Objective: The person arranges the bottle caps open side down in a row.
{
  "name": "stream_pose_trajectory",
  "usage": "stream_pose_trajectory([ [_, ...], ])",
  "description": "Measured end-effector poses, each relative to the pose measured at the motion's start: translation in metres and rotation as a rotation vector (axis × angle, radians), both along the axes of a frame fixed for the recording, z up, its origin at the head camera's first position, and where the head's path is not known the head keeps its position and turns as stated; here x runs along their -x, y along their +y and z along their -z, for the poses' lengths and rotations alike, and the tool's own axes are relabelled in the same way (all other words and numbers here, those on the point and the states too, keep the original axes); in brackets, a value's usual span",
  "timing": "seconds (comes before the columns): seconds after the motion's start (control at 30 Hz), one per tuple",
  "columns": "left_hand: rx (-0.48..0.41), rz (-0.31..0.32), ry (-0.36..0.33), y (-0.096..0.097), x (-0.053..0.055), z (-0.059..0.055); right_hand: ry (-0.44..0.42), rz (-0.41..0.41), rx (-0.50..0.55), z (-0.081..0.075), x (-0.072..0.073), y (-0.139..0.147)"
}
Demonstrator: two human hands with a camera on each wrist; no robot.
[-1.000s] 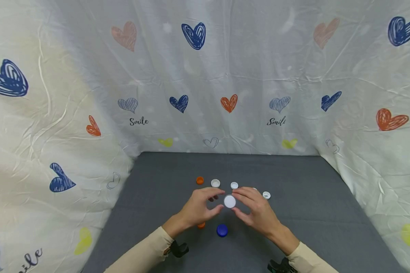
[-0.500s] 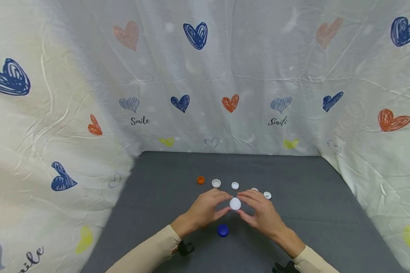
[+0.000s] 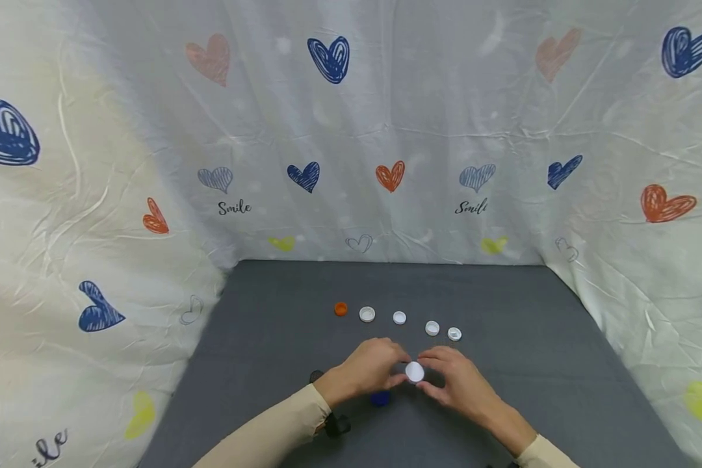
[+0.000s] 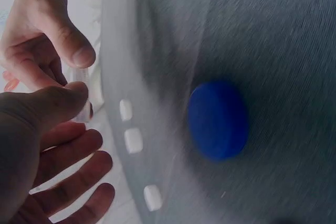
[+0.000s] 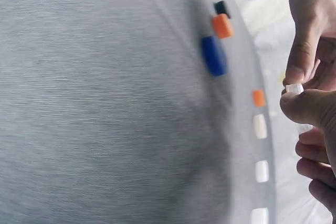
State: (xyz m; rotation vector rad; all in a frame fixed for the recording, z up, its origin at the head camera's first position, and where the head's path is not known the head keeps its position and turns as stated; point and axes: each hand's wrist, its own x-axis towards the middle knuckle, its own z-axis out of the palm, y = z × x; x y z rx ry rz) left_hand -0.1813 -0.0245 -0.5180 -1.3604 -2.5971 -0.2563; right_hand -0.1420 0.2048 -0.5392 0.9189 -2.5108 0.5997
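A round white bottle cap [image 3: 414, 372] is held up on edge above the grey table, its flat face towards the head camera. My left hand [image 3: 376, 367] pinches its left side between thumb and fingers. From the other side my right hand [image 3: 461, 385] pinches it too. Both wrist views show the ridged, whitish rim of the cap [image 4: 80, 77] between the two thumbs. A blue cap [image 4: 218, 120] lies on the table below; in the head view my left hand partly covers it.
Along the back lie an orange cap [image 3: 340, 309] and several white caps [image 3: 366, 314]. Near my left wrist the right wrist view shows another orange cap [image 5: 222, 25] and a small black one [image 5: 221, 8]. A heart-printed curtain [image 3: 386, 130] surrounds the grey table [image 3: 503, 299].
Both hands have moved nearer my body and slightly right with the white cap. The left forearm now covers the near orange cap, and one back white cap has come fully into sight.
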Motion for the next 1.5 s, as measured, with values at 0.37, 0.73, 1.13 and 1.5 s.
stream_pose_trajectory([
  [0.37,0.128,-0.015,-0.077,0.014,-0.006,0.023,-0.085,0.034,-0.047,0.03,-0.015,0.002],
  [0.73,0.216,0.015,0.035,0.019,-0.012,0.034,-0.111,0.032,-0.079,0.043,-0.022,0.001],
  [1.13,0.284,0.025,0.077,0.023,-0.013,0.033,-0.076,0.029,-0.11,0.044,-0.023,0.002],
  [1.5,0.265,-0.07,0.032,0.022,0.009,0.012,-0.056,0.099,-0.077,0.025,-0.004,0.013],
])
